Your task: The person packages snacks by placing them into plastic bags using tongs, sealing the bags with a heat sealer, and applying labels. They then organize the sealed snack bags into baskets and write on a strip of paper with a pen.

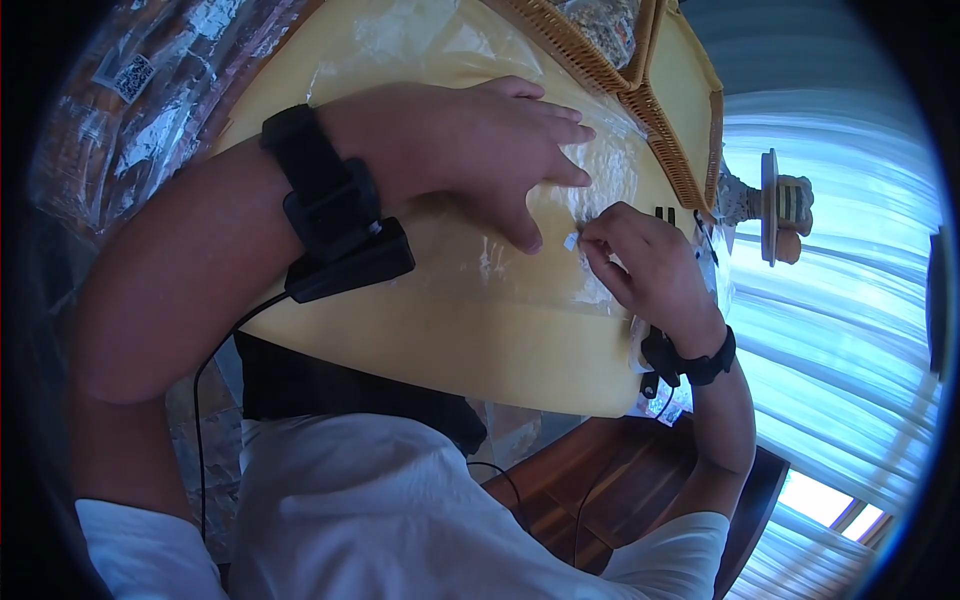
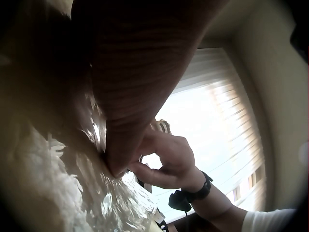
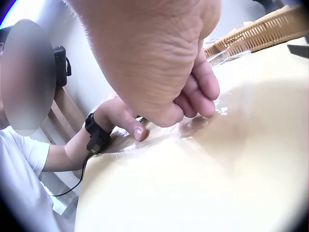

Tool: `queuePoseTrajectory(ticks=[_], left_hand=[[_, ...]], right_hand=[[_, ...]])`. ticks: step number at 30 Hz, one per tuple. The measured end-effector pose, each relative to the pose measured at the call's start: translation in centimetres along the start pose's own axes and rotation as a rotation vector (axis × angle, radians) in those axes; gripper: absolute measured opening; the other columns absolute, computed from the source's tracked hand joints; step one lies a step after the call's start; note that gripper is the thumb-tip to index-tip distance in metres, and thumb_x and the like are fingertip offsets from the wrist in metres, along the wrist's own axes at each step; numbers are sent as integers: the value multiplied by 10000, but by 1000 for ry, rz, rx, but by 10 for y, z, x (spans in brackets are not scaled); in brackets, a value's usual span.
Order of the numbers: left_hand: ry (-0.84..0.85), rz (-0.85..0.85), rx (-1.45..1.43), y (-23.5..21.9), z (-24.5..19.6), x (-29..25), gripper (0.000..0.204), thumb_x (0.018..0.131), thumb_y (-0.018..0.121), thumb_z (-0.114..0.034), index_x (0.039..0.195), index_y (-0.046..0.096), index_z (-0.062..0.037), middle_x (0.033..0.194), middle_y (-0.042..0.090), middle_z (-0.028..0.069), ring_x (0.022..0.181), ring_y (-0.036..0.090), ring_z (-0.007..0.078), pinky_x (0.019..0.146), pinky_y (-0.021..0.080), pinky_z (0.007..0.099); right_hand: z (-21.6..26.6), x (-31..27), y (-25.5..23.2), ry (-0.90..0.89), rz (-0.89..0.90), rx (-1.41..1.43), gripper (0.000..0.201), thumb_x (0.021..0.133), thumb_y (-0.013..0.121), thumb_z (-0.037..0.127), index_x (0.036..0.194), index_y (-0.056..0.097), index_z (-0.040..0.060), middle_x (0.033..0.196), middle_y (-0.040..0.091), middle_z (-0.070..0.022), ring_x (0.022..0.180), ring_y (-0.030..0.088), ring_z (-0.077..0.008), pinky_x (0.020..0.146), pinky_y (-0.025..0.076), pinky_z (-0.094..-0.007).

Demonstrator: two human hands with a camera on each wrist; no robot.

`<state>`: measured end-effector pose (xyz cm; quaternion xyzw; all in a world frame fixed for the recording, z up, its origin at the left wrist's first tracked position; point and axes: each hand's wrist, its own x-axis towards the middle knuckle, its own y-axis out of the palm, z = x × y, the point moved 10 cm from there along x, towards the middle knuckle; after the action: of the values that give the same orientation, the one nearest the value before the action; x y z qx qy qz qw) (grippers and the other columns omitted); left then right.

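Note:
A sheet of clear, wrinkled plastic film (image 1: 600, 165) lies on the pale yellow tabletop (image 1: 420, 330). My left hand (image 1: 500, 150) rests over the film with its fingers spread and the thumb pointing toward the right hand. Close by on the right, my right hand (image 1: 650, 265) has its fingers curled and pinches the film, with a small whitish bit (image 1: 571, 241) showing at the fingertips. From the right wrist view, the curled fingers (image 3: 205, 106) are down at the shiny film, and the thumb side hides part of the pinch.
A wicker tray (image 1: 665, 140) with a bag of mixed bits (image 1: 600, 25) stands at the far side. Large clear plastic packaging (image 1: 130, 130) with a printed code lies at upper left. Dark slim objects (image 1: 665, 215) sit beyond the right hand. A wooden chair (image 1: 580, 480) is below the table edge.

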<state>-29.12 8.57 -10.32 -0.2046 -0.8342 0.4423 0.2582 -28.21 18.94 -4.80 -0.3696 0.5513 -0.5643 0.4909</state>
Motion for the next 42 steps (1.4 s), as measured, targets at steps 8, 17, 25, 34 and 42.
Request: queuePoseTrajectory(ticks=[8,17,25,34,42], left_hand=[[3,-1,10,-2,-1,0,803,837,820,-517,1540,619,-185,1713,397,195,1623,306,324,1321,189,519],[2,-7,1,-2,-1,0,797,837,820,-501,1534,624,-169,1704,407,202,1619,309,326,1317,197,507],[-6,17,-7,-1,0,1,803,831,825,-509,1538,621,-187,1715,395,193,1624,303,326,1319,193,512],[-6,33,12,-2,-1,1,810,838,819,-529,1548,613,-200,1722,386,188,1628,299,313,1321,189,511],[-14,35,8,-2,-1,0,812,834,824,-523,1549,612,-201,1722,387,184,1629,298,308,1323,190,502]], right_hand=[[7,5,-5,-56,-54,-118,172,903,765,102,1050,688,56,930,646,-75,788,692,-279,709,577,-388],[10,6,-2,-104,-56,-113,156,875,776,95,996,685,55,939,642,-75,803,698,-262,724,580,-383],[-1,-2,-3,-48,-104,-4,186,861,807,71,1022,719,49,1004,709,-90,870,725,-291,771,596,-391],[-5,-7,-3,-39,-141,25,185,854,812,54,1019,730,42,991,714,-101,879,729,-295,779,597,-391],[-5,-8,-5,-45,-167,48,189,849,810,44,1020,729,35,983,711,-108,849,717,-300,760,587,-397]])
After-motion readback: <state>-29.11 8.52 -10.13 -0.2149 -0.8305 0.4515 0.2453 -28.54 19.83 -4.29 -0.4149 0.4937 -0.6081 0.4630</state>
